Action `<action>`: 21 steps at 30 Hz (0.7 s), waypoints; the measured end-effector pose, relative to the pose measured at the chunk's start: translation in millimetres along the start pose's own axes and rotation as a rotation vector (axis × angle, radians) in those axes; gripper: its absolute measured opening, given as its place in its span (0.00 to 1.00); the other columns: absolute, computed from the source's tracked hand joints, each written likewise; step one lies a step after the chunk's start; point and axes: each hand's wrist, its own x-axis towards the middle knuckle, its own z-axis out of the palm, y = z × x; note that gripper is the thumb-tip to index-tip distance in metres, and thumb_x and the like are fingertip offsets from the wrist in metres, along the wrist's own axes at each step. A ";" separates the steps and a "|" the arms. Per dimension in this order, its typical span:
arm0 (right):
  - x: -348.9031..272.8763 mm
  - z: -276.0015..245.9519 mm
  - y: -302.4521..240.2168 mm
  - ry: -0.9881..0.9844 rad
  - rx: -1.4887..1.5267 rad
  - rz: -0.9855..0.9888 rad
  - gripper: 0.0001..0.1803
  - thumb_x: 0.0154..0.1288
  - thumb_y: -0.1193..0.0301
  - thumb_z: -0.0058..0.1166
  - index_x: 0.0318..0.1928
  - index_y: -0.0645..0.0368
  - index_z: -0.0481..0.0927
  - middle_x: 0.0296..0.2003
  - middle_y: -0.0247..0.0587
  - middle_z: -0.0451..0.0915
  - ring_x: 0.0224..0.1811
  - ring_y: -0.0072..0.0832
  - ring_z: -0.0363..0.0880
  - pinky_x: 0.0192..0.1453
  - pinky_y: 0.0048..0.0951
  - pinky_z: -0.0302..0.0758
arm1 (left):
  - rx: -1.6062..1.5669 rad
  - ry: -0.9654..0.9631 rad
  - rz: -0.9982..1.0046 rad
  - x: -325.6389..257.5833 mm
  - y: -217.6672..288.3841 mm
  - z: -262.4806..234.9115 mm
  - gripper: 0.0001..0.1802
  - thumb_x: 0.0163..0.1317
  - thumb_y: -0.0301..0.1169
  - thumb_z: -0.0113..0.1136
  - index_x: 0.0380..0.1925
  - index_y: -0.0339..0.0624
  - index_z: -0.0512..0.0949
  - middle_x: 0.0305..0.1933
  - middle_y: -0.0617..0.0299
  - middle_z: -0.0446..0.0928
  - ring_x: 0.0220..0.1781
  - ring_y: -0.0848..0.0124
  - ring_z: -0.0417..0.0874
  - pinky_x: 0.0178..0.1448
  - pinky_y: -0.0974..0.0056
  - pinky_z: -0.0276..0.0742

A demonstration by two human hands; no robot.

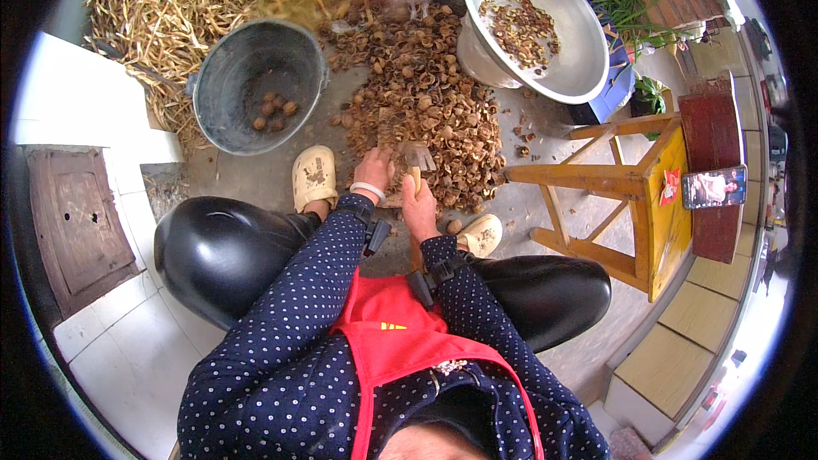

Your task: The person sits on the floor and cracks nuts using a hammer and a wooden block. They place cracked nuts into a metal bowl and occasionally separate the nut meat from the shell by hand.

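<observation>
Red apron (394, 336) and dotted navy sleeves fill the lower view, above black-clad knees. Ahead on the left, a grey metal bucket (257, 85) holds a few whole walnuts (274, 111); a tilted aluminium basin (532, 21) on the right holds shelled kernels (520, 27). Between them spreads a heap of broken walnut shells (426, 102). Right hand (419, 209) is clenched around the wooden handle of a small hammer (417, 160), just before the heap. Left hand (375, 172) rests curled against the shells; its grip cannot be made out.

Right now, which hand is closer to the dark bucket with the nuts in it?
Left. The left hand is down by the shell pile, to the lower right of the dark bucket. The right hand, gripping a small hammer, is farther off.
</observation>
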 end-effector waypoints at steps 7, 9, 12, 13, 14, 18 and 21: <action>4.0 -2.5 -8.7 -0.075 -0.149 0.026 0.27 0.69 0.49 0.43 0.40 0.65 0.72 0.29 0.60 0.79 0.34 0.56 0.78 0.36 0.47 0.73 | -0.074 -0.092 -0.073 4.9 -3.5 -3.8 0.17 0.56 0.33 0.57 0.46 0.41 0.78 0.46 0.48 0.76 0.49 0.51 0.76 0.52 0.54 0.75; 6.0 -4.6 -11.9 -0.054 -0.155 0.045 0.26 0.69 0.49 0.43 0.40 0.65 0.72 0.29 0.60 0.79 0.34 0.56 0.79 0.37 0.47 0.73 | -0.085 -0.108 -0.068 6.2 -4.3 -4.2 0.17 0.55 0.33 0.58 0.45 0.41 0.78 0.45 0.47 0.76 0.50 0.51 0.76 0.52 0.54 0.75; 0.1 -3.5 -16.6 0.027 -0.058 -0.031 0.26 0.69 0.49 0.43 0.40 0.64 0.72 0.29 0.59 0.79 0.34 0.56 0.79 0.37 0.47 0.74 | -0.089 -0.141 -0.094 6.4 -4.9 -4.4 0.17 0.55 0.34 0.59 0.45 0.40 0.78 0.45 0.47 0.77 0.49 0.51 0.77 0.52 0.54 0.75; -3.0 -3.5 -16.6 0.022 -0.028 -0.060 0.26 0.69 0.49 0.44 0.40 0.64 0.72 0.29 0.59 0.79 0.34 0.56 0.79 0.37 0.47 0.74 | -0.082 -0.120 -0.081 5.9 -4.5 -4.2 0.17 0.55 0.34 0.59 0.45 0.40 0.79 0.45 0.47 0.77 0.49 0.51 0.77 0.52 0.54 0.75; -5.3 -3.1 -16.4 0.019 0.003 -0.089 0.26 0.69 0.50 0.44 0.40 0.64 0.72 0.29 0.59 0.79 0.34 0.56 0.79 0.37 0.47 0.74 | -0.068 -0.111 -0.080 6.4 -4.1 -4.0 0.17 0.55 0.34 0.59 0.45 0.40 0.79 0.45 0.47 0.77 0.49 0.51 0.77 0.52 0.54 0.75; -6.9 1.3 -12.1 -0.040 -0.140 -0.039 0.26 0.68 0.49 0.45 0.39 0.64 0.72 0.30 0.59 0.79 0.35 0.56 0.79 0.37 0.47 0.74 | -0.101 -0.125 -0.108 6.9 -3.5 -3.7 0.17 0.55 0.35 0.60 0.43 0.39 0.80 0.45 0.47 0.77 0.48 0.51 0.77 0.51 0.54 0.75; -5.7 2.2 -11.6 -0.011 -0.168 -0.036 0.26 0.69 0.49 0.44 0.38 0.64 0.72 0.28 0.59 0.79 0.33 0.56 0.79 0.35 0.47 0.73 | -0.106 -0.099 -0.093 7.4 -4.7 -3.3 0.16 0.54 0.34 0.61 0.43 0.40 0.80 0.44 0.47 0.77 0.47 0.51 0.78 0.51 0.54 0.75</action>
